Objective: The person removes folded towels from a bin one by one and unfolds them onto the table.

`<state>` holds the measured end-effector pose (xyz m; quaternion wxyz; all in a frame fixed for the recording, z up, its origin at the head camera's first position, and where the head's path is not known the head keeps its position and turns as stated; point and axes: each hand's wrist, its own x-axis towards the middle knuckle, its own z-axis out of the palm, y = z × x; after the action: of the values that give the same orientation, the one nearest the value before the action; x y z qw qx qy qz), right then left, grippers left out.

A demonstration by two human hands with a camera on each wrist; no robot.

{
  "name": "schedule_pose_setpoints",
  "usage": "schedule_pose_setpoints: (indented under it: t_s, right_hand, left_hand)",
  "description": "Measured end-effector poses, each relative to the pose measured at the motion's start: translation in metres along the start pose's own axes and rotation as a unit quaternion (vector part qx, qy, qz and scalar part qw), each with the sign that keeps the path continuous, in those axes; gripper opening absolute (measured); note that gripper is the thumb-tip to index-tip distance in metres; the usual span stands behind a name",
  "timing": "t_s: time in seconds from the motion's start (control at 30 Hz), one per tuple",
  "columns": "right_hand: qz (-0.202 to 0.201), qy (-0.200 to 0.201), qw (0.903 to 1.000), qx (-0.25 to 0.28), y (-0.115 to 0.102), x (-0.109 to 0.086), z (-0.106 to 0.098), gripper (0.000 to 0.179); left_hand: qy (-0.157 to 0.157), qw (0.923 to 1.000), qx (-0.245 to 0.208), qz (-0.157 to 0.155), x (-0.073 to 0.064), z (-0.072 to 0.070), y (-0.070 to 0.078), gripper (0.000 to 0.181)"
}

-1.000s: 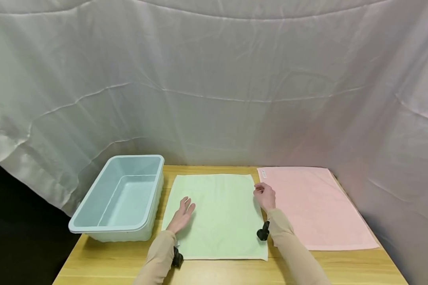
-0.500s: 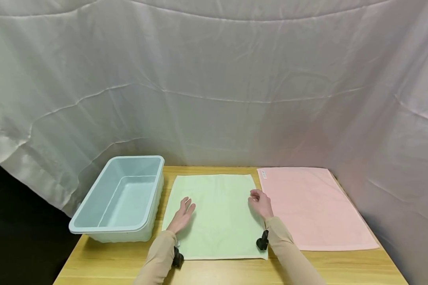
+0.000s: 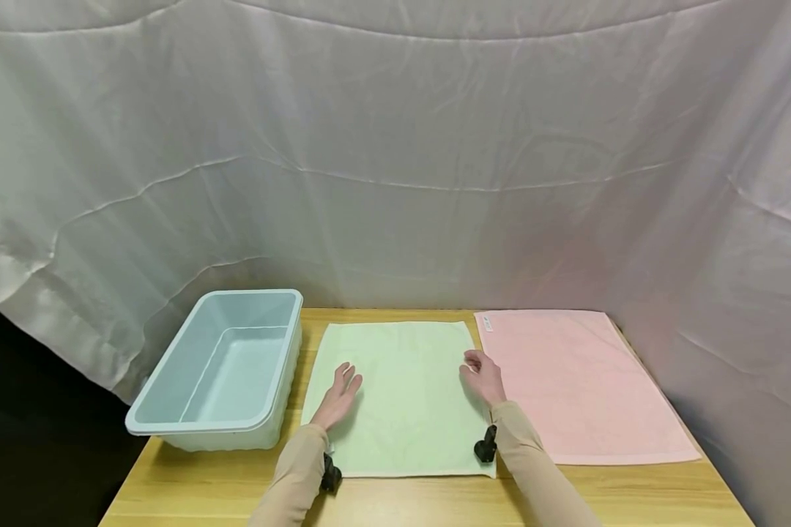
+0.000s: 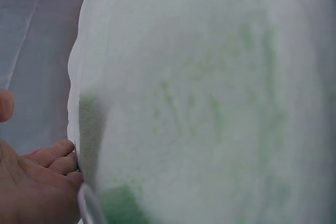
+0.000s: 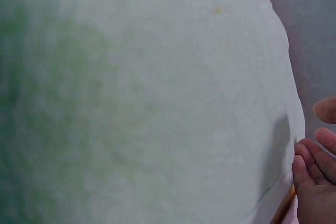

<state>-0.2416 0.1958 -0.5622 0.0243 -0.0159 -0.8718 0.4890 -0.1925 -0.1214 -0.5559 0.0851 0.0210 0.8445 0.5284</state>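
Observation:
A pale green towel [image 3: 402, 432] lies spread flat on the table. Over its left part is my left hand [image 3: 336, 397], fingers relaxed and holding nothing; its shadow falls on the cloth. My right hand [image 3: 483, 377] hovers at the towel's right edge with loosely bent fingers and nothing between them. In the left wrist view the pale cloth [image 4: 194, 103] fills most of the picture, blurred, with the left fingers [image 4: 55, 156] at its border. The right wrist view likewise shows the cloth [image 5: 173, 87] and, at its edge, bent right fingers [image 5: 312, 156].
To the left stands a light blue plastic tub [image 3: 278, 399] with its inside bare. A pink towel [image 3: 587, 388] lies flat on the right, a small white label at its upper left corner. Both towels rest on a wooden table [image 3: 402, 505], with a grey curtain [image 3: 395, 146] behind.
My right hand has come slightly toward me and to the left, from beside the pink towel to over the green towel's edge. My left hand stays nearly still.

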Motion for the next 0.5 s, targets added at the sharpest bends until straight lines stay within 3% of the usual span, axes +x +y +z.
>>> schedule_pose_setpoints:
  t_s: [0.5]
  right_hand:
    - [-0.008, 0.002, 0.9999, 0.015, 0.0054, 0.0034, -0.0014, 0.042]
  left_hand:
    - [0.001, 1.0000, -0.004, 0.007, 0.0044, 0.0001, 0.0014, 0.066]
